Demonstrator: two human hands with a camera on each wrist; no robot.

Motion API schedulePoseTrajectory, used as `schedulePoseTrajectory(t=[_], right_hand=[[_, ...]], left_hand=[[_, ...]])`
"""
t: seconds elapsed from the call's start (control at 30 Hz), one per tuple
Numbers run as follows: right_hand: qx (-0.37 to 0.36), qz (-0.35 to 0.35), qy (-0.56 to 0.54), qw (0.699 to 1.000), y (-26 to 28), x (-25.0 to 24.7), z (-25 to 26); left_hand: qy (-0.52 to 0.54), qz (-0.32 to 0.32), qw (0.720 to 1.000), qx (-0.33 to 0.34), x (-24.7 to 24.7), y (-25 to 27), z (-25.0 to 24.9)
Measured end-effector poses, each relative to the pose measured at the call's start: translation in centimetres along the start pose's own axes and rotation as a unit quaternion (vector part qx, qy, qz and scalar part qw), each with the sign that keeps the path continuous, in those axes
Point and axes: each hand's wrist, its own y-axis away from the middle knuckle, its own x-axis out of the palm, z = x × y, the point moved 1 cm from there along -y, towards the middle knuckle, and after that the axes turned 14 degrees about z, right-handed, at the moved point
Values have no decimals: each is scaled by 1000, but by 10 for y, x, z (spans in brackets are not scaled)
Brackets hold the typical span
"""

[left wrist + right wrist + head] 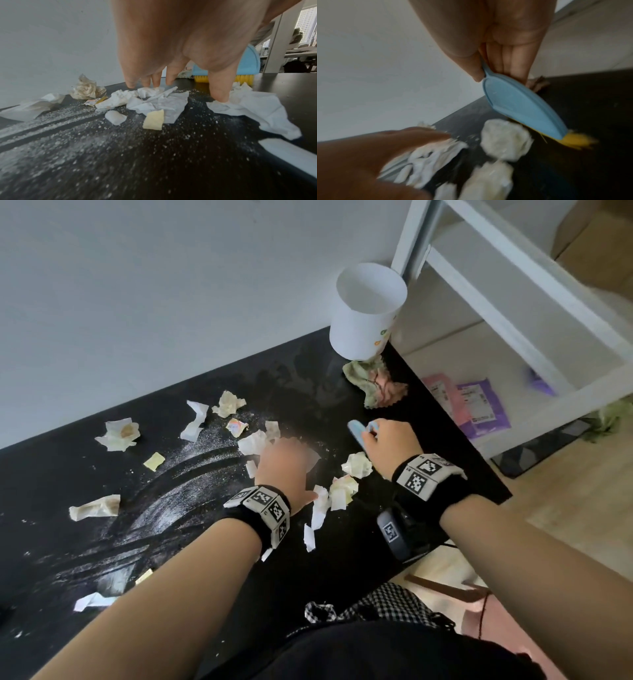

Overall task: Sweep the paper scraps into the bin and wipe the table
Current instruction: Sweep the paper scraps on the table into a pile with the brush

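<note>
Several crumpled paper scraps (118,434) lie scattered over a black table (61,484) dusted with white crumbs. My left hand (284,455) reaches down mid-table, its straight fingers (132,82) and thumb touching a cluster of white scraps (164,104). Just to the right, my right hand (378,436) grips a small blue brush (522,108) with yellow bristles (576,140), held beside a crumpled paper ball (505,139). A white bin (368,313) stands at the table's far right corner. A crumpled cloth (376,386) lies in front of it.
A grey wall (137,285) runs along the table's far edge. A white shelf frame (513,302) stands to the right of the table, with pink and purple packets (479,405) on the floor under it. The table's right edge (459,433) is close to my right hand.
</note>
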Motion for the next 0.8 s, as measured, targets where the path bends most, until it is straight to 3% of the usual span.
schedulePoseTrajectory(t=[0.17, 0.33, 0.43, 0.63, 0.7, 0.8], right_hand=[[-76, 33, -52, 995, 12, 19, 24], [20, -86, -10, 996, 13, -11, -17], [84, -67, 41, 993, 18, -8, -26], [-65, 47, -31, 996, 31, 35, 21], [-79, 34, -60, 995, 30, 28, 22], [-34, -49, -21, 998, 23, -3, -5]], left_hand=[[-5, 12, 1000, 3, 6, 6, 7], [-12, -1, 1000, 11, 13, 10, 5], [-19, -13, 1000, 12, 16, 14, 1], [10, -32, 999, 25, 11, 21, -5], [34, -59, 997, 29, 7, 20, -7], [63, -83, 994, 30, 2, 18, -14]])
